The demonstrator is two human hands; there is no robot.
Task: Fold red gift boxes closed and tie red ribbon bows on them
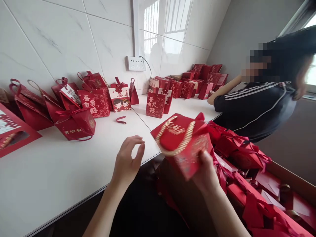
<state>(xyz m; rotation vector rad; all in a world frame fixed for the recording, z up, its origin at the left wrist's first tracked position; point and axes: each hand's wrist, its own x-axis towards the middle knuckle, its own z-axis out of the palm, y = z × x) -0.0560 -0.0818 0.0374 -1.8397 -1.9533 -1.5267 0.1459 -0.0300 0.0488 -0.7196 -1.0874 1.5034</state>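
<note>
Pale, glossy tiles with grey veining cover the wall [56, 36], where one white socket strip [136, 63] is fixed above a smooth white table [49, 184]. At the left edge lies one flat red package [17, 135] with a clear window. Beyond it, red card boxes crowd the wall, several wedge-shaped with handle loops, overlapping too much to count. One faceted box [75, 125] with a ribbon bow sits nearer, and one box with two cartoon figures [120, 98] stands farther right. One curled strip of dark red ribbon [120, 120] lies loose on the table.

The left hand [128, 156] hovers over the near edge holding nothing, thumb and fingers curved with a narrow gap. Beyond it, two upright boxes [156, 105] stand close together.

To the right, one rope-handled box [176, 130] is in the right hand [206, 168], gripped on its right side above the near edge. It is tilted, one corner pointing down and near; blur hides its long axis. Its twisted golden cord droops toward the near left.

At far right, one co-worker [251, 102] in a dark, white-striped top leans beside more boxes. Nearer, one cardboard carton [293, 176] holds many ribboned red boxes.
</note>
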